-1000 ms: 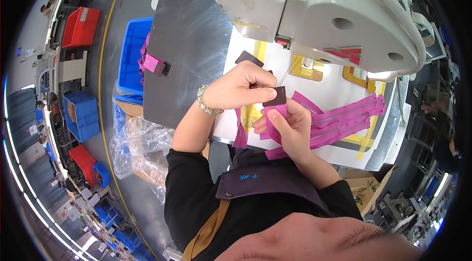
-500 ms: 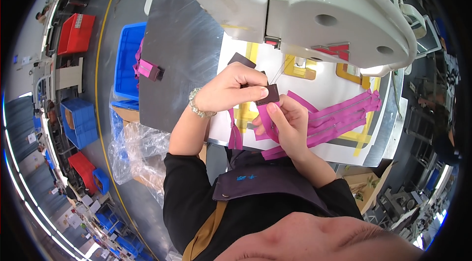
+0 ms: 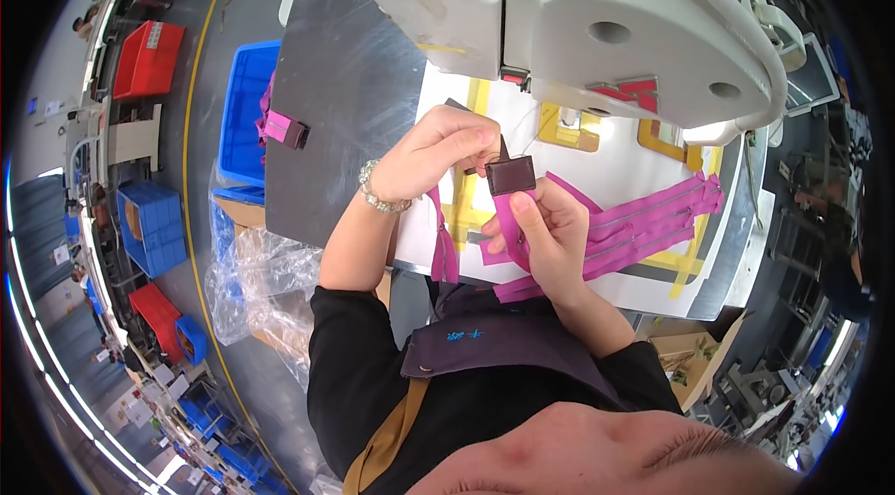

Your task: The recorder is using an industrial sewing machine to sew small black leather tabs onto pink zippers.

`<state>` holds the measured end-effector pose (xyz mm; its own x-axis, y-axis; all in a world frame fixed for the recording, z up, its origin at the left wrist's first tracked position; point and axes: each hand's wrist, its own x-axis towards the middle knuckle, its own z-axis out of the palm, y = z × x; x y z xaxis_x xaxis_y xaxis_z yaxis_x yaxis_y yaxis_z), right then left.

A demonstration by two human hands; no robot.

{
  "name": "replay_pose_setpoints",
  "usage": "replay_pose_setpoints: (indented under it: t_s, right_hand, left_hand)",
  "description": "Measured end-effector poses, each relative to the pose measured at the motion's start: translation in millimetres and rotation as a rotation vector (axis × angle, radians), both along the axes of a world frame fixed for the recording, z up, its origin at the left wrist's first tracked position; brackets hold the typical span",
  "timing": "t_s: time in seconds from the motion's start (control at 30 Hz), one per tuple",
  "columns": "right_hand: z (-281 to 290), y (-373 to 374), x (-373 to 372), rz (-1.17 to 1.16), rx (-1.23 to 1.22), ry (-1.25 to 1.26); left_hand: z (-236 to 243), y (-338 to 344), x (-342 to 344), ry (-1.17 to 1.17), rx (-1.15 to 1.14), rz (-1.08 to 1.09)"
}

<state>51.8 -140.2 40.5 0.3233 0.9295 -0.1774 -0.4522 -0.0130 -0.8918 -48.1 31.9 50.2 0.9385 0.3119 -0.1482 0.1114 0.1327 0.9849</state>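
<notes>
My right hand (image 3: pixel 552 232) pinches a magenta zipper (image 3: pixel 508 220) between thumb and fingers. A dark brown stitched tab (image 3: pixel 511 175), leather-like and rectangular, covers the zipper's upper end. My left hand (image 3: pixel 440 152), with a beaded bracelet at the wrist, is closed just left of the tab. A narrow dark piece (image 3: pixel 504 151) shows at its fingertips, but its kind is unclear. Another magenta zipper (image 3: pixel 445 248) hangs below the left hand, its upper part hidden. Several more magenta zippers (image 3: pixel 643 220) lie side by side on the white work surface to the right.
A large white sewing machine head (image 3: pixel 643 29) overhangs the far side, near yellow frames (image 3: pixel 569 127) and tape. Left of it, a dark table wing (image 3: pixel 345 85) carries a tabbed magenta piece (image 3: pixel 284 130) at its edge, beside a blue bin (image 3: pixel 244 103). Clear plastic wrap (image 3: pixel 256 285) lies below.
My left thumb has come off the brown tab, and the left hand has drawn slightly left and up. The tab's face now shows whole. My right hand still grips the zipper.
</notes>
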Motion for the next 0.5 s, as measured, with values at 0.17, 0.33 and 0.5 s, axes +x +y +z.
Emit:
replay_pose_setpoints:
  t_s: [0.17, 0.33, 0.5]
  right_hand:
    - [1.1, 0.1, 0.7, -0.022, 0.001, 0.016]
    - [-0.1, 1.3, 0.3, -0.021, -0.003, 0.006]
    - [-0.1, 2.3, -1.0, -0.017, -0.007, 0.008]
  left_hand:
    - [-2.8, -4.3, 2.3, -0.094, -0.020, -0.009]
    - [1.4, -3.4, 3.1, -0.091, 0.157, -0.077]
    - [1.7, -4.3, 1.6, -0.008, 0.211, -0.111]
